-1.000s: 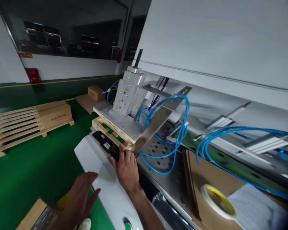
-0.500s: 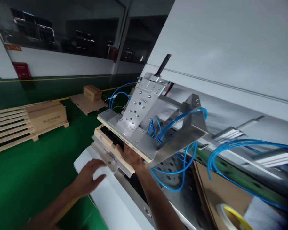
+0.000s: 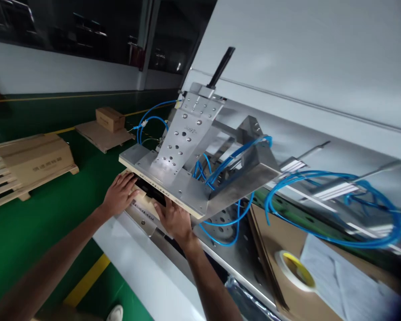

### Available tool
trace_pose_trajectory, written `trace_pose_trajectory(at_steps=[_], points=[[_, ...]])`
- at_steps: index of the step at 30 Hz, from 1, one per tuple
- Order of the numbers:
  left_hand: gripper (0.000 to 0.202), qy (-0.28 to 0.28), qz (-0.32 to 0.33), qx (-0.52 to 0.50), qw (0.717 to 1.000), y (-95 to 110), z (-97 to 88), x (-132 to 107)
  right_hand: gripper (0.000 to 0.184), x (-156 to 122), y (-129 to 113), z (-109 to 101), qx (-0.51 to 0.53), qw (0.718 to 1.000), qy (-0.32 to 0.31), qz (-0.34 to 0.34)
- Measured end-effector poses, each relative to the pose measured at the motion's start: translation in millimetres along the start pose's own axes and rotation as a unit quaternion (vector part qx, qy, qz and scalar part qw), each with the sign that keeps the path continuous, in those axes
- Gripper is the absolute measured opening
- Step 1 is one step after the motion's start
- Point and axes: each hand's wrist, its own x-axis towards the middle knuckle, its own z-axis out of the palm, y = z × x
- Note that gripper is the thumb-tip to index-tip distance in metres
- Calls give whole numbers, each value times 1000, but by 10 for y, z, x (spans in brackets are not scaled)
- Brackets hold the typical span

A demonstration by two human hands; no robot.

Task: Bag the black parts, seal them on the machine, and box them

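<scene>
My left hand (image 3: 120,195) lies with fingers stretched over the left end of a cream-coloured lower block (image 3: 146,201) on a metal fixture. My right hand (image 3: 176,222) rests at the block's right part, thumb and fingers apart, its fingertips partly under the upper plate (image 3: 195,201). Between the hands a black piece (image 3: 150,189) shows in the gap; its kind I cannot make out. Above it, the upper plate carries a slanted metal bracket (image 3: 183,133) with several screws and a black rod (image 3: 222,67) on top.
Blue air hoses (image 3: 235,232) loop right of the fixture. A roll of tape (image 3: 296,269) and a white sheet (image 3: 337,267) lie on cardboard at the lower right. Cardboard boxes (image 3: 110,119) and a wooden pallet (image 3: 6,183) stand on the green floor at left.
My left hand has moved from the air beside the fixture forward onto the left end of the lower block. My right hand stays at the block. The view has shifted right.
</scene>
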Motion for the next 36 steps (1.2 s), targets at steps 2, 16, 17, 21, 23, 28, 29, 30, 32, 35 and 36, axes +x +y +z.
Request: trace_pose_trajectory(at_steps=[2,16,17,21,23,28,29,30,32,35,36], points=[[48,13,3,13,1000,11,9,-41,56,-159,-96,-58,-32,999,5,33],[64,121,28,-61,990,169,-353,-684,55,-1221,-861,-610,112,991,32,59],[67,135,15,-86,987,291,-340,-919,50,-1440,-932,-709,141,988,47,42],[60,38,72,-154,985,1100,-232,-1955,39,-2408,-1096,-1062,231,966,87,73],[52,-28,132,-159,978,1578,-144,-2325,42,-2876,-1038,-1164,239,955,119,132],[58,-102,174,-160,966,2332,-75,-2644,30,-3852,-554,-1291,92,909,221,342],[62,-109,171,-155,967,2385,-101,-2669,25,-4041,-420,-1324,49,896,232,375],[67,-110,167,-149,969,2412,-127,-2695,22,-4240,-274,-1364,7,883,239,404],[75,-100,162,-138,972,2408,-156,-2762,20,-4677,48,-1469,-64,851,246,459],[80,-92,169,-136,972,2358,-137,-2902,35,-5396,578,-1669,-117,774,254,568],[80,-91,174,-138,971,2349,-128,-2957,44,-5631,756,-1740,-122,741,260,607]])
